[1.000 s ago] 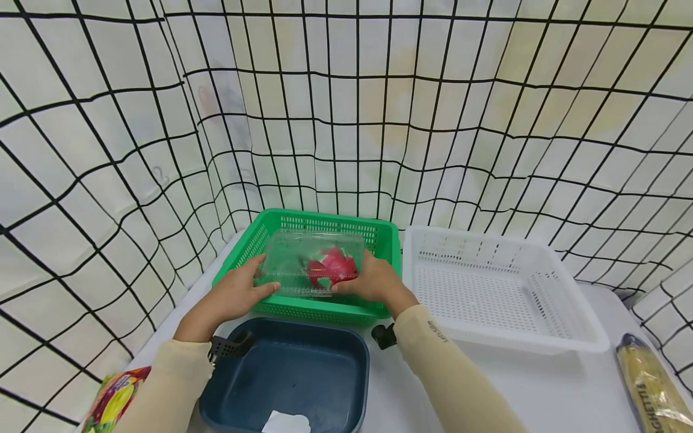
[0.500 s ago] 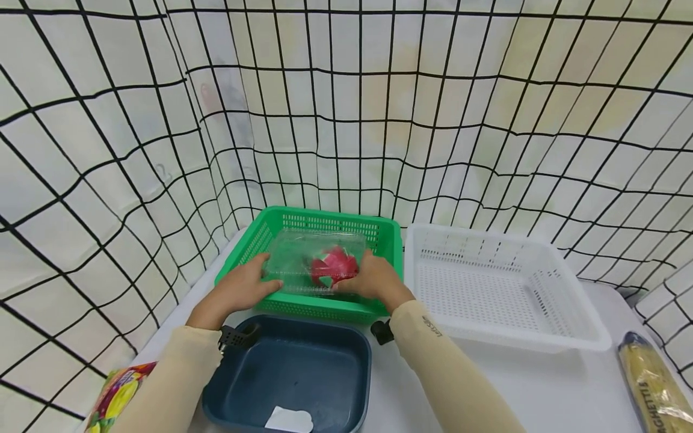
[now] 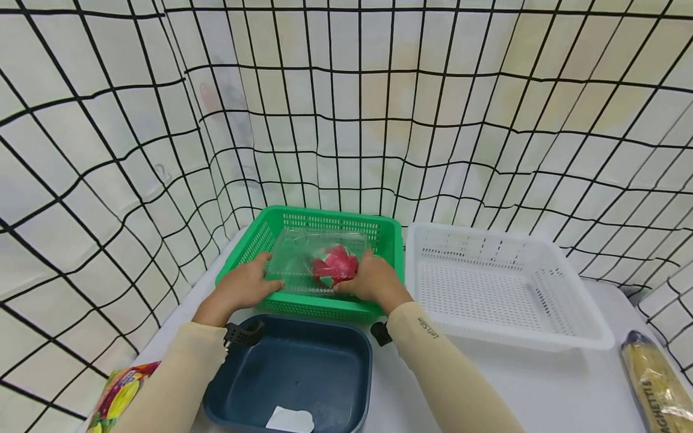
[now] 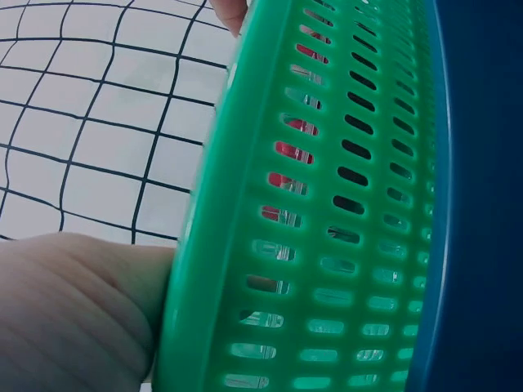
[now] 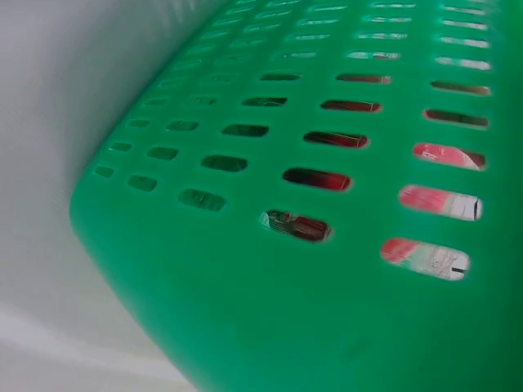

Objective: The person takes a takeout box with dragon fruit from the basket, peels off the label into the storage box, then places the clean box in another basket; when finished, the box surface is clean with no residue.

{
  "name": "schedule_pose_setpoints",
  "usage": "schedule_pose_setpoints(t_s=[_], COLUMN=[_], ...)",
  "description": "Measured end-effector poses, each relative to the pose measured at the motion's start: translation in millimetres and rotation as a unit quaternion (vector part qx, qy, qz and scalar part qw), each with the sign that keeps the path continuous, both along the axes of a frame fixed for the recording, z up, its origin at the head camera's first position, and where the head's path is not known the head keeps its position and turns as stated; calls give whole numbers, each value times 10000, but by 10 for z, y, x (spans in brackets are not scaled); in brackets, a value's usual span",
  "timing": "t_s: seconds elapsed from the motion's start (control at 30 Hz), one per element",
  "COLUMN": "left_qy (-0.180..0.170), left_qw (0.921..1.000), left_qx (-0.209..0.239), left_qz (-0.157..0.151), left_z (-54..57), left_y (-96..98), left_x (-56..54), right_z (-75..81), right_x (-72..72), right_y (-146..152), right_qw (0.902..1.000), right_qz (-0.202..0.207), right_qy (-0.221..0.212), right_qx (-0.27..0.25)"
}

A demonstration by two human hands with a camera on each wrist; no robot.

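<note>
A clear plastic lidded container (image 3: pixel 295 255) sits inside the green slotted basket (image 3: pixel 314 308). Through its right half shows a pinkish-red thing (image 3: pixel 340 263) with pale and green patches; I cannot tell what it is. My left hand (image 3: pixel 242 287) grips the container's left end, thumb along the front edge. At the other end my right hand (image 3: pixel 376 279) holds it, thumb in front; its other fingers are mostly hidden. In the left wrist view, part of the left hand (image 4: pixel 73 310) appears beside the basket rim. The right wrist view shows only the basket's wall (image 5: pixel 245 302), with red glimpsed through slots.
A dark blue tub (image 3: pixel 303 367) with a white paper piece (image 3: pixel 291 419) stands in front of the basket. To the right is a white basket (image 3: pixel 487 294). A spaghetti pack (image 3: pixel 657 379) and a colourful packet (image 3: pixel 121 391) lie at the sides. Black netting (image 3: pixel 357 114) rises behind.
The view and the left forearm have shifted slightly right. Both hands keep their hold on the container, which stays in nearly the same spot within the green basket.
</note>
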State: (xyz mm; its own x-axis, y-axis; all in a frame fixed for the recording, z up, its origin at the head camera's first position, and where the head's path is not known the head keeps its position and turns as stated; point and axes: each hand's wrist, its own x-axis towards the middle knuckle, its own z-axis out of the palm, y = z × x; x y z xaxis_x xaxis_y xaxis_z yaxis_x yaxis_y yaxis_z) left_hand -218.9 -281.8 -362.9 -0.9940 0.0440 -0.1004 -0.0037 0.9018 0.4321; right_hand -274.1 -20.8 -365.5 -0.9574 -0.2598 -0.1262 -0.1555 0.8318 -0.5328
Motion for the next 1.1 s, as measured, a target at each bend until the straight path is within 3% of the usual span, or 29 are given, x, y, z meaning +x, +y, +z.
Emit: schedule_pose_setpoints(t_s=[0.63, 1.1], left_qy=[46, 322], left_qw=[9996, 9993], left_qx=[-207, -81], left_qz=[202, 168], left_z=[-19, -55], left_y=[52, 29], left_x=[-20, -25], right_z=[3, 3], right_x=[-5, 10], right_y=[-2, -19], right_qw=[9997, 9997], right_qz=[-1, 8], right_qy=[53, 159], right_qx=[254, 200])
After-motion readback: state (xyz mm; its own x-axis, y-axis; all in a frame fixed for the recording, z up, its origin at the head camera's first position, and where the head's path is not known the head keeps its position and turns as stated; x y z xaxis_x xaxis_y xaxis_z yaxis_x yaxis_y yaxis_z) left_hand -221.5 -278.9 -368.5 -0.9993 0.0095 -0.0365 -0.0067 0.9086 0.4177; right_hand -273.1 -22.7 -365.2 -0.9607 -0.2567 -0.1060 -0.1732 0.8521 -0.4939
